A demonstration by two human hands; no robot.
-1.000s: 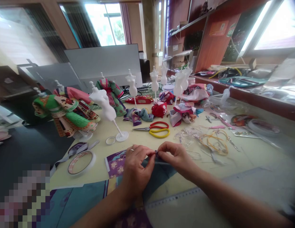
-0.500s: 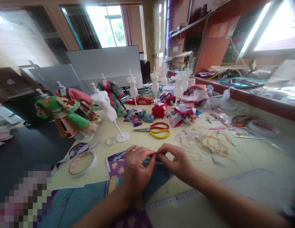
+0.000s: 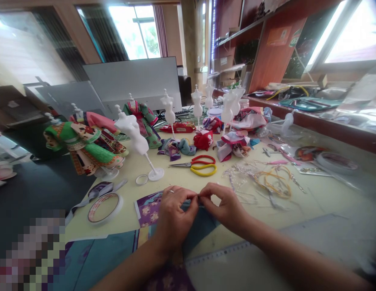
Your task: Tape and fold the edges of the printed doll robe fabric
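Your left hand (image 3: 175,218) and right hand (image 3: 225,210) are nearly closed, fingertips meeting in a pinch on something too small to tell, at the top edge of dark teal fabric (image 3: 201,228). It lies on the surface (image 3: 181,178), beside purple floral paper (image 3: 148,212), with red-and-yellow-handled scissors (image 3: 202,163) ahead.

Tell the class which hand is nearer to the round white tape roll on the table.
Left. The left hand sits beside the round white tape roll, across a purple floral paper; the right hand is farther away, past the left hand.
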